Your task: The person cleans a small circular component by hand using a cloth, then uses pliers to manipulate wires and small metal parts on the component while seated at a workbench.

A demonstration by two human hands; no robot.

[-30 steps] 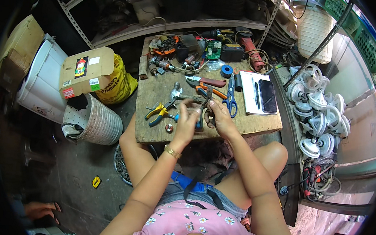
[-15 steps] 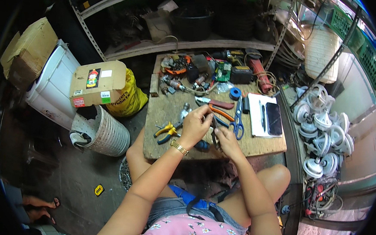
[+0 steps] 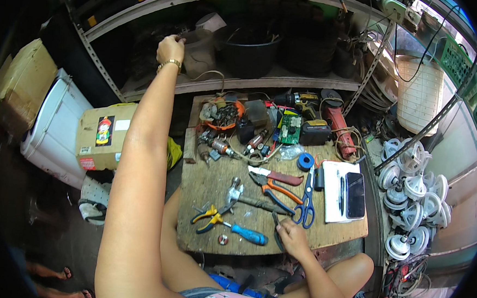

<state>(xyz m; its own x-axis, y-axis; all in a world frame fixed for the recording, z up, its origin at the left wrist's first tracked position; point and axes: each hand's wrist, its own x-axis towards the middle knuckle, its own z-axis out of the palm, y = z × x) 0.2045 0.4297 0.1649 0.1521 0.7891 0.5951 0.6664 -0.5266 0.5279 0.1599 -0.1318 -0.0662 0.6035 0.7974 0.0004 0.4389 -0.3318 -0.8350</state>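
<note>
My left hand (image 3: 171,50) is stretched far forward to the shelf, closed, its fingers at the rim of a cloudy plastic bucket (image 3: 199,56); whatever it may pinch is too small to make out. Over the wooden table's (image 3: 320,238) near edge, my right hand (image 3: 294,239) is closed around a dark slim hand tool (image 3: 277,228). Beyond it lie a claw hammer (image 3: 257,202), orange-handled pliers (image 3: 279,191) and blue-handled scissors (image 3: 305,208). Yellow-and-blue pliers (image 3: 211,217) and a blue screwdriver (image 3: 251,234) lie to its left.
At the table's back are an orange bowl of parts (image 3: 241,110), a green circuit board (image 3: 290,128), a cordless drill (image 3: 306,103) and a red grinder (image 3: 338,130). A phone (image 3: 355,194) rests on a notebook (image 3: 332,209). White plastic wheels (image 3: 402,197) are piled at right.
My left hand has left the dark tool and swung forward and left to the shelf bucket. My right hand has stayed with the tool near the table edge. The view has shifted forward.
</note>
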